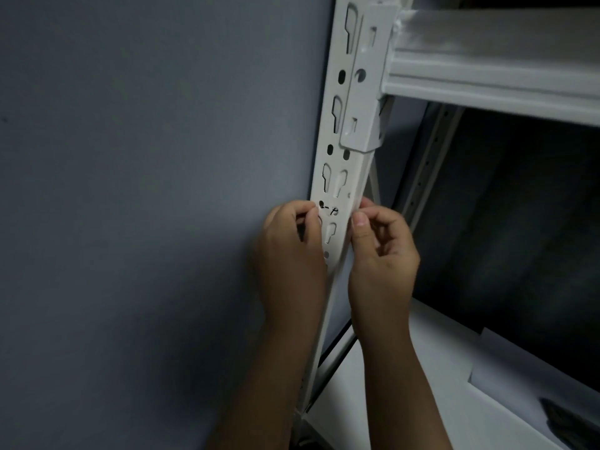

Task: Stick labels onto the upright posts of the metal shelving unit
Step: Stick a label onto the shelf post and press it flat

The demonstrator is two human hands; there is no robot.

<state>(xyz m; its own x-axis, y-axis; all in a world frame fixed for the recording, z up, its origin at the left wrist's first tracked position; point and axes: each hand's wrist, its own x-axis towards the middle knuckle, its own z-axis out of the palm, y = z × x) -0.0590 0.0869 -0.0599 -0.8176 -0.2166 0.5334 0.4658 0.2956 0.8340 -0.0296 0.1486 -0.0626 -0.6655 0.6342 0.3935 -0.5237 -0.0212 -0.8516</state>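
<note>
A white metal upright post [344,131] with keyhole slots runs from the top centre down to the bottom centre. Across it, at hand height, lies a pale, nearly clear label [334,219] with small black handwriting. My left hand [289,254] pinches the label's left edge against the post with thumb and forefinger. My right hand [380,251] pinches its right edge at the post's right side. The lower part of the label is hard to tell from the post.
A white shelf beam [487,69] hooks into the post at the upper right. A grey wall [146,190] fills the left. Below, a white lower shelf [438,384] holds a white sheet and a dark object [571,420]. A rear post [428,170] stands behind.
</note>
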